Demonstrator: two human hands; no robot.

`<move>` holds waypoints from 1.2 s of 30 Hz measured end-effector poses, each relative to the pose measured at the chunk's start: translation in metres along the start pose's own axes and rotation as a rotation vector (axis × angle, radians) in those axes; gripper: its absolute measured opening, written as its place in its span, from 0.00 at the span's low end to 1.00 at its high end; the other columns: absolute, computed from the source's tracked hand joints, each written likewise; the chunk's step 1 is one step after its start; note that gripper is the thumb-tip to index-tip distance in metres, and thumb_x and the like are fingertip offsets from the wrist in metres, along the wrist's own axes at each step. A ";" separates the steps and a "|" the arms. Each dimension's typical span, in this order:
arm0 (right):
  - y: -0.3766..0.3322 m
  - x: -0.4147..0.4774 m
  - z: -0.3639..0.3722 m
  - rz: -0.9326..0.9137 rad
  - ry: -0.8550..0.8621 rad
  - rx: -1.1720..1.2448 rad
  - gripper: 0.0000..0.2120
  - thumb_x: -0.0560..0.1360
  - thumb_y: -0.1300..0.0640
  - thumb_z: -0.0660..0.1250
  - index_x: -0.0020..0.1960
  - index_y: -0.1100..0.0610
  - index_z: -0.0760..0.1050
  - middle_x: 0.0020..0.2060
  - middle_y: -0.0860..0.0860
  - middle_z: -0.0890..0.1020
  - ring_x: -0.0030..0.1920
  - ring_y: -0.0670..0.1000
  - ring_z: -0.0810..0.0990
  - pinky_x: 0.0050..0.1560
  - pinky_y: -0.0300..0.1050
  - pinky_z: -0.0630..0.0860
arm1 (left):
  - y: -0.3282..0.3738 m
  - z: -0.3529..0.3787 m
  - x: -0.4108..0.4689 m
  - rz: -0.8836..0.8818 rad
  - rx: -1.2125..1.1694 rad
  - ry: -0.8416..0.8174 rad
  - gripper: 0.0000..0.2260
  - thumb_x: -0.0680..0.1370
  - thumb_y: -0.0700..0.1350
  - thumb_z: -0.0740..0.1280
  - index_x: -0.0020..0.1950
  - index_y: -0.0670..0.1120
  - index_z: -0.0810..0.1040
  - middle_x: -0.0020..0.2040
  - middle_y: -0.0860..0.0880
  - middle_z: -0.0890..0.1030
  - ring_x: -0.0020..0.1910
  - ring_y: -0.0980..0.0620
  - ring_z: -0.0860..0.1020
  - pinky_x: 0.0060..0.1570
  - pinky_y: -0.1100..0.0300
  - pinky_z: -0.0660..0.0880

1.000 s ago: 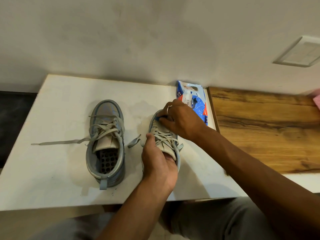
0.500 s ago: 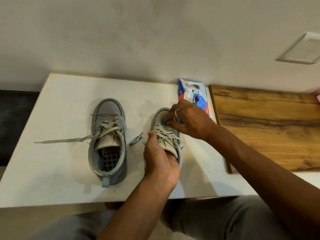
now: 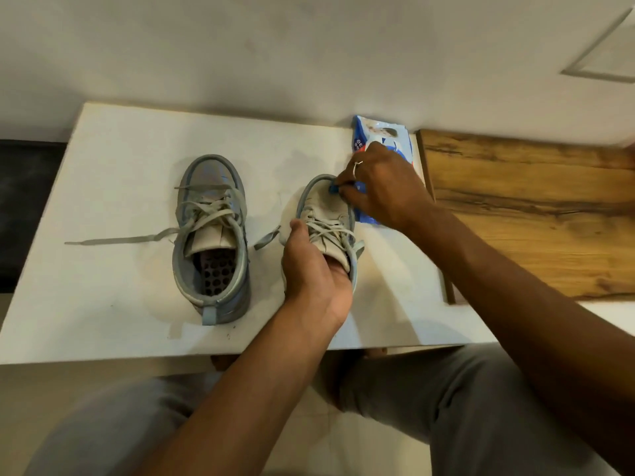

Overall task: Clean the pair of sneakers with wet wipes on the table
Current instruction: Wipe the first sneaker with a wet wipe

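Head view: on the white table (image 3: 120, 166), the right-hand sneaker (image 3: 319, 205) sits between both hands. The left hand (image 3: 314, 269) grips its near end, thumb lying by the laces and fingers curled round the collar. The right hand (image 3: 381, 190) pinches a small blue wipe (image 3: 332, 189) against the far toe rim. The other sneaker (image 3: 211, 235) stands apart to the left, one lace trailing left. The wet-wipes pack (image 3: 381, 135) lies partly under the right hand, by the wall.
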State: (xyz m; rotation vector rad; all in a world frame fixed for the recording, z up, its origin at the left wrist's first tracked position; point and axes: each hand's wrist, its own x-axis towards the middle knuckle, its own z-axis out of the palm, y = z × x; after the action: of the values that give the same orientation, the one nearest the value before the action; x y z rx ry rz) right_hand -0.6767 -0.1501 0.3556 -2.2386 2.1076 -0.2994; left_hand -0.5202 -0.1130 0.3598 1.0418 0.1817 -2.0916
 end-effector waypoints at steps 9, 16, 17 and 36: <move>-0.001 -0.004 -0.003 0.039 -0.078 0.060 0.11 0.77 0.51 0.67 0.58 0.50 0.82 0.51 0.50 0.82 0.52 0.49 0.75 0.44 0.41 0.70 | -0.001 -0.003 0.002 0.004 -0.002 -0.008 0.20 0.82 0.54 0.55 0.65 0.44 0.76 0.59 0.40 0.80 0.60 0.42 0.78 0.63 0.44 0.72; -0.020 -0.011 0.003 -0.026 -0.122 0.246 0.09 0.75 0.52 0.68 0.54 0.49 0.83 0.45 0.50 0.82 0.49 0.49 0.75 0.44 0.49 0.76 | 0.001 -0.001 0.000 0.012 -0.011 -0.018 0.19 0.83 0.54 0.54 0.65 0.45 0.76 0.60 0.41 0.80 0.60 0.43 0.78 0.63 0.44 0.72; -0.015 -0.011 0.001 -0.009 -0.114 0.203 0.10 0.75 0.52 0.68 0.54 0.50 0.83 0.45 0.50 0.83 0.49 0.50 0.75 0.44 0.48 0.75 | 0.001 -0.001 0.000 0.011 -0.001 -0.018 0.20 0.83 0.54 0.54 0.65 0.45 0.76 0.59 0.41 0.80 0.59 0.43 0.78 0.63 0.44 0.71; 0.002 -0.031 0.006 0.422 -0.046 0.470 0.12 0.77 0.54 0.69 0.60 0.53 0.81 0.53 0.45 0.81 0.52 0.43 0.75 0.45 0.29 0.72 | 0.005 -0.001 -0.003 -0.014 0.050 0.013 0.20 0.80 0.56 0.58 0.61 0.43 0.78 0.55 0.38 0.82 0.57 0.39 0.79 0.61 0.41 0.72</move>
State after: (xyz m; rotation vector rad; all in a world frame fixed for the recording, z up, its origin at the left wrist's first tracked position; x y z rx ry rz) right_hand -0.6795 -0.1203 0.3461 -1.4956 2.1364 -0.6277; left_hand -0.5150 -0.1142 0.3622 1.0868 0.1439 -2.1122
